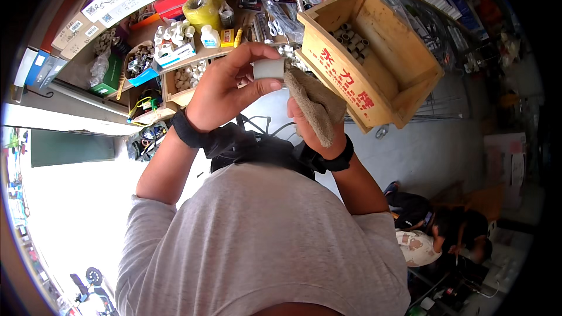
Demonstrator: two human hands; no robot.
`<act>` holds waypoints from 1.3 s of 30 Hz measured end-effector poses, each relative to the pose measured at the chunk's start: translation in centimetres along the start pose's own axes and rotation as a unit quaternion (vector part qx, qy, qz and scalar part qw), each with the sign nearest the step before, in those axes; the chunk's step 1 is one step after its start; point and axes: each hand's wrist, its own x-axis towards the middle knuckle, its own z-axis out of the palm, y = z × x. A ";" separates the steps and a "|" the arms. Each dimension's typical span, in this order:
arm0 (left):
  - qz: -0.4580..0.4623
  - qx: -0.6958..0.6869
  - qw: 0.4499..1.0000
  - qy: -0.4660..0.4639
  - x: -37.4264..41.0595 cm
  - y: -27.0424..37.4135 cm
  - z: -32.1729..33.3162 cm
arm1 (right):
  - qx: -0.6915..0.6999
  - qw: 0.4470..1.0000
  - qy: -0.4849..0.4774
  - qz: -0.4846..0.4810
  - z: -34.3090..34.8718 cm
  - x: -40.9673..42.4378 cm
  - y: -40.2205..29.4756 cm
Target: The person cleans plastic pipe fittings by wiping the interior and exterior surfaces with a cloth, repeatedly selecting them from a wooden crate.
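My left hand [232, 83] holds a short whitish plastic pipe coupling [268, 69] between thumb and fingers. A brown terry cloth [314, 101] is in my right hand [314, 129], and its upper end touches the coupling's right end. The cloth hides most of the right fingers. Just right of the cloth, a wooden box [373, 92] with red writing stands tilted in view, with several small pipe fittings [351, 41] in it.
Shelving beyond my hands holds a box of white fittings [175, 52], yellow tape rolls [201, 12], a white bottle [210, 36] and a blue tray of metal fittings [142, 74]. Other people [421, 237] are at the lower right.
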 end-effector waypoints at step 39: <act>-0.274 0.154 0.949 0.027 -8.0 -10.4 -4.4 | 0.740 0.590 0.153 0.284 -12.4 -14.3 11.0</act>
